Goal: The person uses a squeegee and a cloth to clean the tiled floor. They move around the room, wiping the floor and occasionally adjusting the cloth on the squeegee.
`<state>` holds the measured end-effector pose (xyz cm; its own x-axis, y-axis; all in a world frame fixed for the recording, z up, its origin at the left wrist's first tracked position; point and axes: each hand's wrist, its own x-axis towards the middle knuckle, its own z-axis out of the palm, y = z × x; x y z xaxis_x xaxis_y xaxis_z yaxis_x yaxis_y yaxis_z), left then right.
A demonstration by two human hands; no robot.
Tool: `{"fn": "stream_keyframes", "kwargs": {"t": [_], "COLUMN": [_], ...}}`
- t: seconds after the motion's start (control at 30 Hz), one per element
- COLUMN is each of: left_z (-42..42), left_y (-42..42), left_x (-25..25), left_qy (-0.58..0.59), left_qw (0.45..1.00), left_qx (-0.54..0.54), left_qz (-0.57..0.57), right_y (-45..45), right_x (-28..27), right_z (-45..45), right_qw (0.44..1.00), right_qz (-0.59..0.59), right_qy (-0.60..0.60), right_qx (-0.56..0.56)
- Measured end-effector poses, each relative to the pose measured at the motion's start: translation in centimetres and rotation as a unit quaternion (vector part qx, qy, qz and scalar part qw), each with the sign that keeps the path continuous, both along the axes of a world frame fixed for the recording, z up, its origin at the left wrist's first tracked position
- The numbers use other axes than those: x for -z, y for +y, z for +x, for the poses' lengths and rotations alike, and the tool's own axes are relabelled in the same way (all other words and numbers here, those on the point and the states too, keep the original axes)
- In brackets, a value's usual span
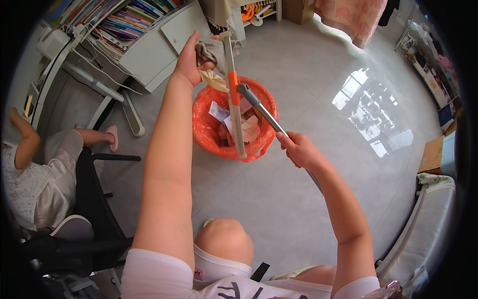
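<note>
My left hand (196,61) grips a crumpled grey cloth (212,52), with a cream-coloured piece hanging below it. Beside the cloth is the far end of a flat mop head (236,112), a long pale bar with an orange middle part, held edge-on over a bin. A grey joint links it to a metal pole (270,119), which my right hand (298,148) holds. Beneath the mop head stands a round bin lined with a red plastic bag (209,144); papers and crumpled scraps (251,129) lie inside.
At the left, another person (41,175) sits on a black chair (95,194) by a desk (44,80). A white cabinet (149,56) with books (130,22) stands behind. On the right are a cardboard box (431,154) and a grey padded piece (422,224). Loose cables hang near the desk.
</note>
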<state>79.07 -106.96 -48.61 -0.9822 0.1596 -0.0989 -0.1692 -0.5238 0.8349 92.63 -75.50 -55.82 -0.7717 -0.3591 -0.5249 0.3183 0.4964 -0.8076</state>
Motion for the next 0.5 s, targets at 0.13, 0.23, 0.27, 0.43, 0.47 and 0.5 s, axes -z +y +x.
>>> {"fn": "stream_keyframes", "kwargs": {"t": [0.13, 0.23, 0.27, 0.43, 0.47, 0.5], "left_z": [0.3, 0.8, 1.1, 1.1, 1.4, 1.7], "left_y": [0.6, 1.4, 1.6, 2.4, 3.8, 4.8], "left_x": [0.0, -0.8, -1.3, -3.7, -3.7, -3.8], "left_qy": [0.001, -0.015, -0.011, 0.004, 0.007, 0.009], "left_qw": [1.000, 0.990, 0.980, 0.931, 0.920, 0.907], "left_qx": [0.021, 0.035, 0.043, 0.115, 0.093, 0.069], "left_qz": [-0.010, -0.139, -0.191, -0.346, -0.380, -0.416], "right_y": [-1.3, -2.3, -2.4, -3.0, -3.3, -4.0], "right_x": [0.3, 0.5, 1.2, 1.5, 1.2, 0.9], "right_z": [0.0, 0.1, 0.1, 0.3, 0.5, 0.7], "right_qw": [0.999, 0.999, 0.998, 0.994, 0.992, 0.989], "right_qz": [-0.007, -0.016, -0.045, -0.102, -0.090, -0.080], "right_qy": [-0.025, -0.028, -0.012, 0.032, 0.078, 0.124], "right_qx": [-0.043, -0.042, -0.035, -0.034, -0.028, -0.023]}}
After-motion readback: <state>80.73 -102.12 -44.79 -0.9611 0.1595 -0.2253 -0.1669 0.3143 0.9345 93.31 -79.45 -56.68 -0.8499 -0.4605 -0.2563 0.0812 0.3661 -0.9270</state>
